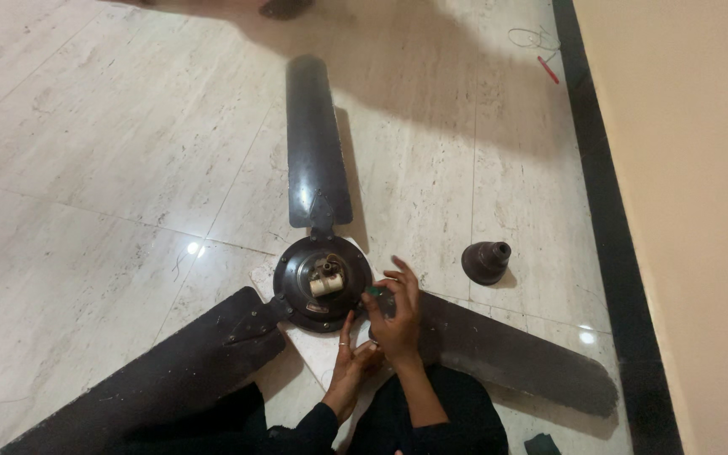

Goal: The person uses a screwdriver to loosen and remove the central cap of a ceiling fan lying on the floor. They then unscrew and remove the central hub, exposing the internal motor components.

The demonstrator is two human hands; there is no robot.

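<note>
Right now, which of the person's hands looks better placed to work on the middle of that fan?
Probably the right hand. It sits at the rim of the fan's round motor hub, fingertips pinching a small green piece beside it. The left hand lies lower, nearer the body, on the white sheet.

One view only, worn on the head, looking steeply down and forward from above a seated person's lap. The floor (111, 152) fills most of the frame, its far edge near the top and a wall (693, 211) down the right side. The ceiling fan (322, 282) sits centre-low, fairly near; both hands show at the bottom.
</note>
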